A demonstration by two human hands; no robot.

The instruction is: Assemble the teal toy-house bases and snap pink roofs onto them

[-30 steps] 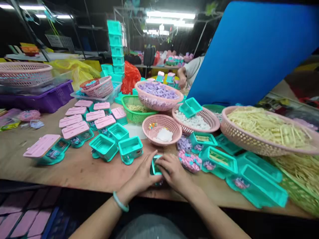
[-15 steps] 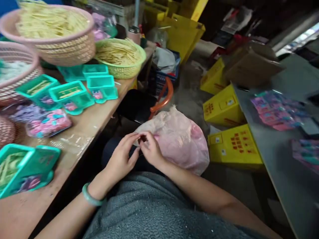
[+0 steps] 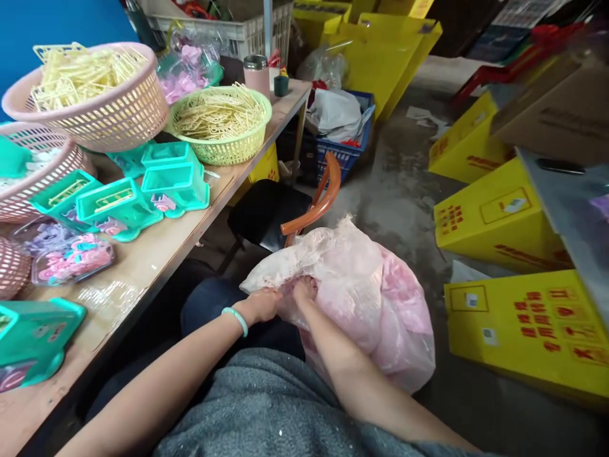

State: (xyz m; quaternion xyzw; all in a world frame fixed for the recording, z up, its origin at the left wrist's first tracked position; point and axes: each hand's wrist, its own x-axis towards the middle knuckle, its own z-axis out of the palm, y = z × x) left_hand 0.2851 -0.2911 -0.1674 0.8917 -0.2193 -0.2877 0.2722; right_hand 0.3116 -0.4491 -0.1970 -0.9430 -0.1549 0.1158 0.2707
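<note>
A big translucent plastic sack (image 3: 352, 273) with pink contents bulges in front of my lap. My left hand (image 3: 262, 304), with a pale green bangle (image 3: 235, 320) at its wrist, is closed at the near left edge of the sack's mouth. Beside it, my right hand (image 3: 305, 289) reaches into the sack's opening. Its fingertips are hidden in the folds, so I cannot see what they touch.
On the left table (image 3: 114, 298) stand several teal plastic boxes (image 3: 114, 209), a clear tray of pink and blue pieces (image 3: 73, 260), a pink basket (image 3: 118, 108) and a green basket (image 3: 228, 139). A chair (image 3: 271, 212) is ahead; yellow cartons (image 3: 523, 330) stand at right.
My hands were together in front of the sack, fingertips meeting. Now they have moved forward and apart, the left to the sack's edge, the right into its opening. The view has shifted too.
</note>
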